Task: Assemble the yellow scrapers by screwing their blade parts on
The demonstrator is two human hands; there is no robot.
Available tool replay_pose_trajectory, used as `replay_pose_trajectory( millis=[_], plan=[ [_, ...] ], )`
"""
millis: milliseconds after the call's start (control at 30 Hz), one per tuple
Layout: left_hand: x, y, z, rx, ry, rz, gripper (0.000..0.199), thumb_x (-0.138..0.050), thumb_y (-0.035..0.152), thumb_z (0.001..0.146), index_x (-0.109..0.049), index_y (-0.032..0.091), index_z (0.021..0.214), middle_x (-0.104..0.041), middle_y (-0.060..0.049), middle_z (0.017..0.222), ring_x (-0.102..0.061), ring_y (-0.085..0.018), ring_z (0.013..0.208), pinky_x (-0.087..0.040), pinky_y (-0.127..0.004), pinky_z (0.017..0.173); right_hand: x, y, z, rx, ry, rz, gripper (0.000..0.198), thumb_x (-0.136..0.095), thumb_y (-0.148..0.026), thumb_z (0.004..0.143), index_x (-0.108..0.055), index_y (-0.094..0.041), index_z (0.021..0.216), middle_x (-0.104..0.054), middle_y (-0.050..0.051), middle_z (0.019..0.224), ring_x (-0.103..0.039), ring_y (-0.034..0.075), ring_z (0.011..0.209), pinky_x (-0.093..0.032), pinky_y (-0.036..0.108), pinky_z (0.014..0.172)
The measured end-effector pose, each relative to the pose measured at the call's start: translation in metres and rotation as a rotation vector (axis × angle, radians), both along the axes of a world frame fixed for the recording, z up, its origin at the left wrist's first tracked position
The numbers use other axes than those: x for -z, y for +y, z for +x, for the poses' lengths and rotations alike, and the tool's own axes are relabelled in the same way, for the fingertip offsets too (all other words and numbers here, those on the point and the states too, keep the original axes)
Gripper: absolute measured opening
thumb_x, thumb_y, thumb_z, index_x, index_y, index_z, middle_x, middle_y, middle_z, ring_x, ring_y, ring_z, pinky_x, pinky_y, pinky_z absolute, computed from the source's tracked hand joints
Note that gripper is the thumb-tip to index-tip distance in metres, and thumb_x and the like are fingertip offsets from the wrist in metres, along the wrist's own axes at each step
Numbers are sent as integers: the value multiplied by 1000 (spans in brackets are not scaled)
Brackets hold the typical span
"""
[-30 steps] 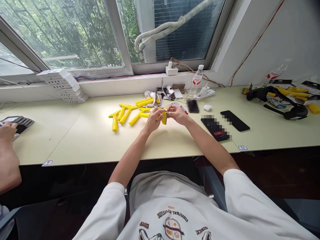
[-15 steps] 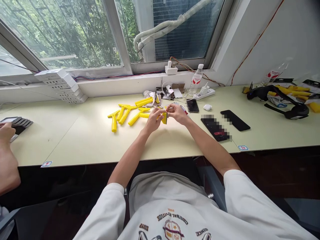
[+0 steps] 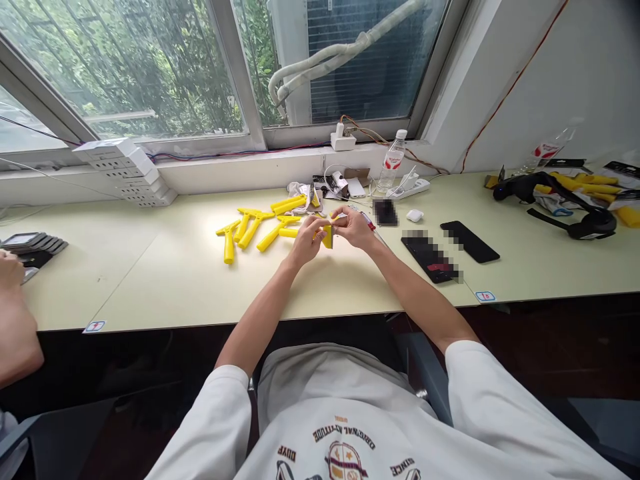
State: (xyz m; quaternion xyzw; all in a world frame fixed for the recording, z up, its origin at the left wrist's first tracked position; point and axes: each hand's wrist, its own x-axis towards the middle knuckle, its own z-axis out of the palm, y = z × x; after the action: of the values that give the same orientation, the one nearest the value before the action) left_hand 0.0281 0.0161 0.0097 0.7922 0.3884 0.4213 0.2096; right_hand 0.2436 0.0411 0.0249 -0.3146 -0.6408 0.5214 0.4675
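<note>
Neighbour's hand [image 3: 10,269] slid toward 9 o'clock; our left hand [image 3: 305,243] pinches scraper [image 3: 328,237], right hand's [image 3: 354,230] hold unclear; slack pinch risks slip.

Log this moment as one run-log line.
left hand: holds yellow piece; right hand: at its edge; yellow tools: on table, left of hands

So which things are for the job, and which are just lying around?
For the job, it seems:
yellow piece in the left hand, with the right hand at it
yellow T-shaped tools lying nearby

Probably just lying about:
water bottle
white power strip
small white case
flat black slab
black headband-like gadget
</note>
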Motion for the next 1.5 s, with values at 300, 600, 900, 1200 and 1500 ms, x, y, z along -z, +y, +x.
replay_pose_trajectory(
  millis=[300, 600, 900, 1200, 1500],
  plan=[
    [21, 18, -3, 99, -63, 253, 36, -51, 48, 119, -75, 25, 132, -68, -14, 123, -70, -27, 106, -65, -44, 92, 10, 9, 7, -56, -73, 26, 46, -95, -45, 81, -63, -28, 110, -83, -4, 79, -73, 21, 72, -54, 31, 71],
    [20, 17, -8, -64, -3, 252, 26, -55, 28, 113, -76, 24, 129, -73, -13, 128, -73, -26, 104, -63, -41, 91, 2, 7, 10, -145, -38, -87, 54, -73, -20, 71, -70, -29, 125, -89, 1, 101, -81, 26, 109, -62, 41, 100],
    [16, 15, -4, -108, 26, 233, 27, -58, 21, 109, -75, 25, 129, -79, -10, 123, -74, -24, 94, -60, -38, 85, 6, 29, 42, 663, -785, 97, 15, -71, -26, 98, -73, -22, 112, -83, 18, 127, -78, 36, 123, -60, 52, 111],
    [15, 14, -3, -65, 41, 219, 26, -60, 13, 103, -74, 24, 122, -81, -9, 114, -76, -25, 97, -59, -39, 88, 4, 33, 65, 724, -1273, -84, 52, -77, -27, 99, -67, -11, 147, -74, 29, 147, -74, 45, 137, -60, 52, 108],
    [17, 15, -1, -16, 25, 168, 18, -65, 15, 101, -74, 25, 113, -84, -9, 108, -78, -25, 96, -60, -40, 89, 3, 34, 70, 717, -1268, -153, 35, -73, -27, 100, -81, -13, 131, -78, 28, 141, -75, 41, 132, -60, 48, 107]
  ],
)
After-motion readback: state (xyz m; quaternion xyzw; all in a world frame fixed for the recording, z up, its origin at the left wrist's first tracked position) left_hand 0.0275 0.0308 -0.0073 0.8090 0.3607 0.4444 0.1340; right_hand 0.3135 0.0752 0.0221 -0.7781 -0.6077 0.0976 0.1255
